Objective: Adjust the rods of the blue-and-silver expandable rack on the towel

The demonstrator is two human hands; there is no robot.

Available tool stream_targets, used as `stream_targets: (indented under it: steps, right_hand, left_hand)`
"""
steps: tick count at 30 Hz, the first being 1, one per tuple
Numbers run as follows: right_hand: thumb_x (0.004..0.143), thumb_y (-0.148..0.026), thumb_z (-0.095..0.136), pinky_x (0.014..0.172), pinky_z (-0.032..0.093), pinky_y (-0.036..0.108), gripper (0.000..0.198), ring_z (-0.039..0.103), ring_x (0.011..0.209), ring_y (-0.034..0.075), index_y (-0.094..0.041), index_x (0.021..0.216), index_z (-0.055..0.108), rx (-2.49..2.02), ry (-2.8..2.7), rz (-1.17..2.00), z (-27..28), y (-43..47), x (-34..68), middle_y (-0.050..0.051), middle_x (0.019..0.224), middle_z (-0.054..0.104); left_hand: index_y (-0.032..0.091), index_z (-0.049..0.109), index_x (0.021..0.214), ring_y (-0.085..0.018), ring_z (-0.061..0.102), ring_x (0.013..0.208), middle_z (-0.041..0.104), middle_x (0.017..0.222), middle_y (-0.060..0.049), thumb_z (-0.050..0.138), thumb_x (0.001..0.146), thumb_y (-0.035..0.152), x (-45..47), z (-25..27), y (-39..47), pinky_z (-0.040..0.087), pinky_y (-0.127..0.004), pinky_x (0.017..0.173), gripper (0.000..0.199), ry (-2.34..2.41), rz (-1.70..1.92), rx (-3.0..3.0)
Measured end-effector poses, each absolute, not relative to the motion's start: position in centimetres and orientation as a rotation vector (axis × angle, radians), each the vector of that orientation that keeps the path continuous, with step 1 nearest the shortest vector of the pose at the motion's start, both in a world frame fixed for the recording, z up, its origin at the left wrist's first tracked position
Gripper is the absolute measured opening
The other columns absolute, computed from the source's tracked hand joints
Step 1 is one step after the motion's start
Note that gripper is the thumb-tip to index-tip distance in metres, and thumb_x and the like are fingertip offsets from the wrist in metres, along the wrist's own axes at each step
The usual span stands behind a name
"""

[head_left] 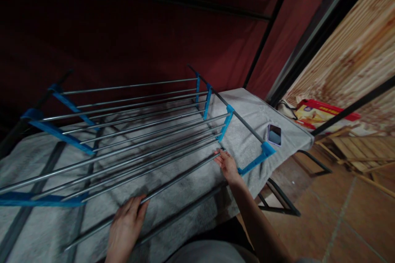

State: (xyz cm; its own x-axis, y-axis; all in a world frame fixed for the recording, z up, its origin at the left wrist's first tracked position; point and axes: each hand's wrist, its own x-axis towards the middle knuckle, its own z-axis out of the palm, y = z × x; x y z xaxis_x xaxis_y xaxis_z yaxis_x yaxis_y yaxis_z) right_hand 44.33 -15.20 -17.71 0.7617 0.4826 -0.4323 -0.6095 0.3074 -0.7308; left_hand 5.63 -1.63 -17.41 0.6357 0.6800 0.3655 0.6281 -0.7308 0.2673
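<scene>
A loose metal rod (179, 177) slants across the front of a rack, low over a grey cloth. My left hand (128, 224) wraps round it nearer its left end. Close to its right end, my right hand (227, 165) pinches the rod between thumb and fingers. The rack (148, 133) has several thin metal rods running between blue plastic brackets. Right of my right hand, a blue bracket (257, 160) on the dark side bar (247, 124) carries no rod that I can see. A thicker dark bar (185, 211) lies in front of the loose rod.
Under the rack is a grey plush cloth (243, 98) over a bed-like surface. A phone (274, 134) lies on it at the right. Beyond stand a red and yellow package (321, 111) and a wooden slatted piece (361, 152). Dark metal posts (263, 43) frame the area.
</scene>
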Motion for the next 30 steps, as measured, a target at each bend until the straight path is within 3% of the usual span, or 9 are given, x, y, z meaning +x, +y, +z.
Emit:
stream_targets:
  steps: [15, 23, 27, 30]
  right_hand:
    - [0.065, -0.045, 0.095, 0.065, 0.059, 0.022, 0.045, 0.062, 0.056, 0.009, -0.026, 0.076, 0.055, -0.952, 0.174, 0.659, -15.9, -16.8, 43.3, -0.009, 0.06, 0.06]
    - [0.072, -0.041, 0.092, 0.064, 0.058, 0.022, 0.037, 0.062, 0.061, 0.009, -0.024, 0.079, 0.06, -0.912, 0.065, 0.622, -13.3, -18.3, 42.4, -0.003, 0.079, 0.071]
    - [0.079, -0.036, 0.086, 0.069, 0.06, 0.025, 0.024, 0.07, 0.076, 0.014, -0.024, 0.085, 0.067, -0.922, 0.01, 0.601, -11.9, -19.3, 41.8, 0.002, 0.091, 0.076]
    - [0.081, -0.034, 0.084, 0.075, 0.061, 0.027, 0.019, 0.073, 0.087, 0.017, -0.025, 0.092, 0.071, -0.945, 0.012, 0.596, -10.6, -19.7, 41.3, 0.003, 0.096, 0.077]
  left_hand:
    - [0.022, 0.065, 0.111, -0.029, 0.07, 0.087, 0.076, 0.098, -0.009, 0.028, 0.107, 0.039, 5.2, -15.8, -1.9, 0.049, -0.043, 0.078, 0.04, 0.795, 0.801, 3.02]
    - [0.026, 0.066, 0.112, -0.031, 0.068, 0.091, 0.074, 0.101, -0.01, 0.025, 0.105, 0.034, 4.4, -15.6, -2.5, 0.049, -0.045, 0.079, 0.042, 0.863, 0.784, 2.977]
    - [0.027, 0.066, 0.112, -0.031, 0.068, 0.092, 0.075, 0.103, -0.011, 0.025, 0.105, 0.027, 4.2, -15.9, -2.4, 0.047, -0.045, 0.077, 0.041, 0.801, 0.794, 3.057]
    - [0.027, 0.063, 0.11, -0.03, 0.068, 0.089, 0.075, 0.098, -0.009, 0.034, 0.105, 0.032, 4.3, -16.0, -2.4, 0.047, -0.045, 0.078, 0.03, 0.77, 0.863, 3.015]
